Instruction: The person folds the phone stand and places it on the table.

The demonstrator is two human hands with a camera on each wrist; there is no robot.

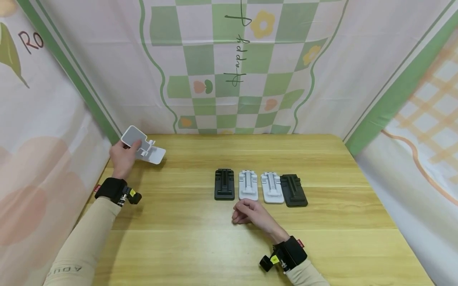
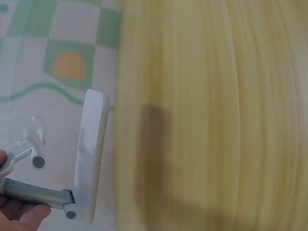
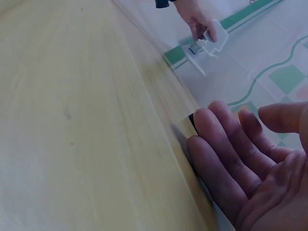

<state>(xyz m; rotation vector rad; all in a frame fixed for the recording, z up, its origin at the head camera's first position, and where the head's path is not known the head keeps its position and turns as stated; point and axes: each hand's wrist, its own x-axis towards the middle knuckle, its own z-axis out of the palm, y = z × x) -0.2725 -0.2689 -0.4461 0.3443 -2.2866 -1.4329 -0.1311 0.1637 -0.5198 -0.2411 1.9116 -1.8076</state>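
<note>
At the far left of the table in the head view, my left hand (image 1: 123, 159) grips an unfolded white phone stand (image 1: 154, 154) by its upper panel. The left wrist view shows the stand's white base (image 2: 91, 154) and its grey arm (image 2: 41, 193), held off the table. My right hand (image 1: 252, 214), fingers loosely curled and holding nothing, is just in front of a folded white phone stand (image 1: 248, 184). Beside that one lie a folded black stand (image 1: 224, 184) on its left, then a second white stand (image 1: 272, 186) and another black stand (image 1: 294, 190) on its right.
The wooden table (image 1: 171, 214) has a patterned cloth (image 1: 229, 99) hanging behind its back edge. More cloth hangs at the left and right sides. The two folded stands furthest right lie close together, almost touching.
</note>
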